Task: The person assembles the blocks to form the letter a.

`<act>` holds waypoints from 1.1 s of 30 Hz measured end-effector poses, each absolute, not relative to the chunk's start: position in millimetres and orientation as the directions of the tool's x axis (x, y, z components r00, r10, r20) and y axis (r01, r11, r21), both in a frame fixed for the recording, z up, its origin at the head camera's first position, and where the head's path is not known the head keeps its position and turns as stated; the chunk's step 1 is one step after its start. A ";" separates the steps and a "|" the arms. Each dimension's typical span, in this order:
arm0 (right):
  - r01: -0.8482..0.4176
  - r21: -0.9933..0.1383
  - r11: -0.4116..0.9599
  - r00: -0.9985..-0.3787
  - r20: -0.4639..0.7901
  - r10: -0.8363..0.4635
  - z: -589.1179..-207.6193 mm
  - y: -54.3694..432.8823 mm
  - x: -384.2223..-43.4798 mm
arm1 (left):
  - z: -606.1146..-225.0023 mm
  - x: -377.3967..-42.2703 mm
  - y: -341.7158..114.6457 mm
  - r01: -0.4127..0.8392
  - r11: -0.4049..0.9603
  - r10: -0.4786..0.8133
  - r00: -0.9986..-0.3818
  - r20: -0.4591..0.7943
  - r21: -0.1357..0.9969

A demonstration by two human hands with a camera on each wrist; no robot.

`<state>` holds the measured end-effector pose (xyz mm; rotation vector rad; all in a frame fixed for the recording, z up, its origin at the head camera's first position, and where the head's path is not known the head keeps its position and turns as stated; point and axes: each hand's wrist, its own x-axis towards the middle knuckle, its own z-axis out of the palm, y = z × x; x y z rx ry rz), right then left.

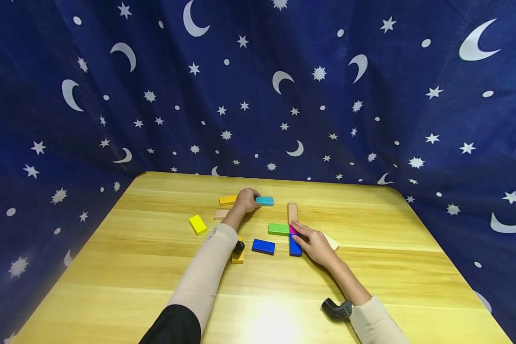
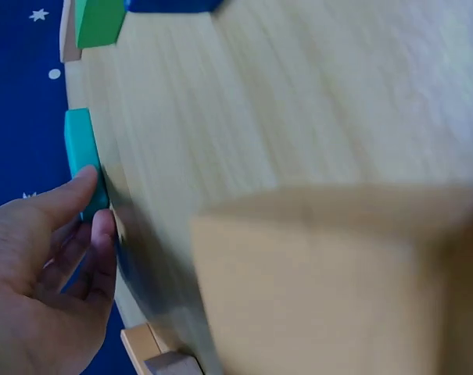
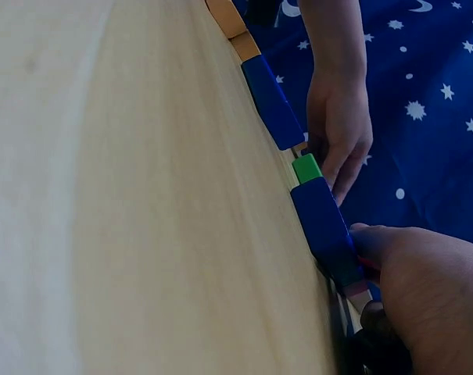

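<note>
My left hand (image 1: 247,200) reaches to the far side of the table and pinches the end of a light-blue block (image 1: 265,201); the left wrist view shows the thumb over this block (image 2: 78,137). My right hand (image 1: 316,243) holds a magenta block (image 1: 292,230), mostly hidden by the fingers. That block lies between a wooden block (image 1: 292,213) behind it and a blue block (image 1: 295,246) in front. A green block (image 1: 278,229) lies at its left side. The right thumb is by the blue block's edge.
A second blue block (image 1: 263,246) lies left of the row. Further left are orange blocks (image 1: 237,258) partly behind my left forearm, a yellow block (image 1: 198,224), a pale wooden block (image 1: 221,215) and a yellow-orange block (image 1: 228,200). A cream block (image 1: 331,241) is partly behind my right hand.
</note>
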<state>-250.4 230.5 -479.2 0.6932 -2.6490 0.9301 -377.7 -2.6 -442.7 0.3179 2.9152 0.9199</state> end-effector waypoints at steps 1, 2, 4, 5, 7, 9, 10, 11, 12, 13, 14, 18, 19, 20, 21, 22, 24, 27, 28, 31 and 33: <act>-0.508 -0.526 0.682 -0.858 0.373 -0.352 -479.0 230.6 -250.5 | -442.6 -377.8 -1.3 0.181 0.799 0.221 -0.975 0.000 0.574; -0.507 -0.527 0.682 -0.859 0.370 -0.354 -478.8 230.8 -250.5 | -442.2 -377.6 0.1 0.183 0.795 0.224 -0.975 0.001 0.578; -0.509 -0.527 0.680 -0.858 0.368 -0.357 -478.8 231.0 -250.4 | -442.1 -377.4 2.6 0.195 0.783 0.237 -0.971 0.006 0.590; -0.509 -0.527 0.680 -0.858 0.368 -0.358 -478.8 231.2 -250.4 | -442.5 -377.5 4.0 0.205 0.778 0.248 -0.969 0.011 0.594; -0.509 -0.526 0.682 -0.858 0.369 -0.356 -478.8 231.3 -250.4 | -443.8 -377.5 6.7 0.229 0.762 0.270 -0.963 0.025 0.606; -0.510 -0.523 0.683 -0.858 0.371 -0.356 -479.0 231.7 -250.6 | -444.4 -376.8 9.5 0.246 0.739 0.289 -0.957 0.035 0.627; -0.510 -0.523 0.683 -0.858 0.371 -0.356 -478.8 231.8 -250.5 | -445.4 -376.6 10.9 0.250 0.727 0.295 -0.955 0.037 0.639; -0.507 -0.524 0.684 -0.860 0.367 -0.356 -478.7 232.0 -250.5 | -446.4 -376.2 12.3 0.252 0.715 0.301 -0.953 0.038 0.652; -0.505 -0.524 0.686 -0.861 0.365 -0.355 -478.7 232.2 -250.5 | -447.2 -375.7 13.5 0.252 0.703 0.305 -0.952 0.039 0.665; -0.504 -0.525 0.686 -0.862 0.363 -0.355 -478.6 232.3 -250.5 | -448.3 -375.2 14.5 0.247 0.689 0.306 -0.952 0.036 0.681; -0.504 -0.525 0.686 -0.861 0.363 -0.355 -478.5 232.3 -250.6 | -449.5 -374.6 15.4 0.241 0.678 0.304 -0.952 0.033 0.694; -0.504 -0.531 0.681 -0.862 0.359 -0.358 -478.0 232.2 -250.6 | -454.9 -374.0 16.8 0.222 0.651 0.293 -0.956 0.029 0.726; -0.505 -0.531 0.681 -0.861 0.360 -0.358 -477.8 232.1 -250.5 | -455.9 -374.1 16.9 0.219 0.646 0.291 -0.956 0.029 0.731; -0.505 -0.530 0.681 -0.861 0.361 -0.358 -477.8 232.0 -250.5 | -456.4 -374.1 17.3 0.218 0.643 0.289 -0.957 0.030 0.734; -0.505 -0.529 0.682 -0.861 0.360 -0.358 -477.6 232.0 -250.5 | -456.7 -374.2 17.7 0.218 0.638 0.289 -0.957 0.033 0.738; -0.505 -0.527 0.683 -0.861 0.363 -0.357 -477.5 232.0 -250.4 | -457.1 -374.4 18.2 0.222 0.637 0.289 -0.957 0.038 0.738; -0.503 -0.525 0.686 -0.862 0.363 -0.354 -477.5 232.0 -250.6 | -457.4 -374.4 19.6 0.226 0.635 0.290 -0.956 0.043 0.739; -0.501 -0.529 0.685 -0.864 0.357 -0.356 -477.6 231.9 -250.8 | -458.7 -374.2 21.1 0.234 0.642 0.289 -0.956 0.052 0.730; -0.499 -0.531 0.685 -0.865 0.354 -0.355 -477.9 231.9 -251.0 | -459.2 -374.1 21.6 0.236 0.646 0.288 -0.956 0.054 0.726; -0.496 -0.534 0.684 -0.867 0.349 -0.356 -478.6 231.9 -251.1 | -460.9 -373.7 22.5 0.239 0.650 0.288 -0.956 0.057 0.721; -0.497 -0.535 0.683 -0.867 0.348 -0.357 -478.7 231.7 -251.3 | -461.3 -373.6 22.9 0.239 0.651 0.287 -0.956 0.058 0.720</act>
